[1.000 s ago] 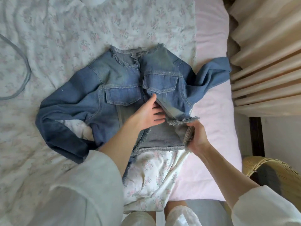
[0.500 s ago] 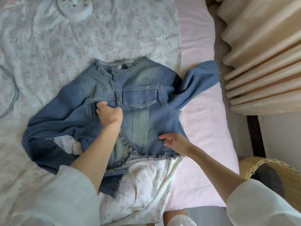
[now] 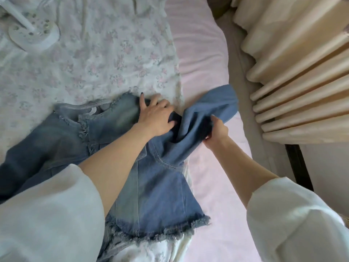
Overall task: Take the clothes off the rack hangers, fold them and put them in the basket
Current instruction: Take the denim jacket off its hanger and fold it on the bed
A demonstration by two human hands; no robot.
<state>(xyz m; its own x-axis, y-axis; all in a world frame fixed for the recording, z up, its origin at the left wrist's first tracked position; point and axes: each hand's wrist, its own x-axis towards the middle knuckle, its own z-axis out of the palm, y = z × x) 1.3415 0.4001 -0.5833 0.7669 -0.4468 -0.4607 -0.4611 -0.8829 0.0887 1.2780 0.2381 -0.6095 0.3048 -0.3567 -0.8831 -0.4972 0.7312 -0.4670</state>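
Observation:
A blue denim jacket (image 3: 154, 195) with frayed edges lies front side up on the bed, its collar toward the far side. My left hand (image 3: 155, 116) lies on the jacket's right shoulder with its fingers curled into the cloth at the top of the sleeve. My right hand (image 3: 215, 134) grips the right sleeve (image 3: 213, 106), which is bunched and lifted off the pink sheet. The left sleeve (image 3: 28, 157) trails off to the left edge. The basket is out of view.
A floral bedspread (image 3: 103, 44) covers the left of the bed, a pink sheet (image 3: 205, 53) its right. A white round object with a stem (image 3: 32, 31) lies at the far left. Cream curtains (image 3: 302, 72) hang close on the right.
Both hands have left the jacket's front and hem and moved up to the right shoulder and sleeve. The sleeve is now bunched and raised. My view has moved in closer.

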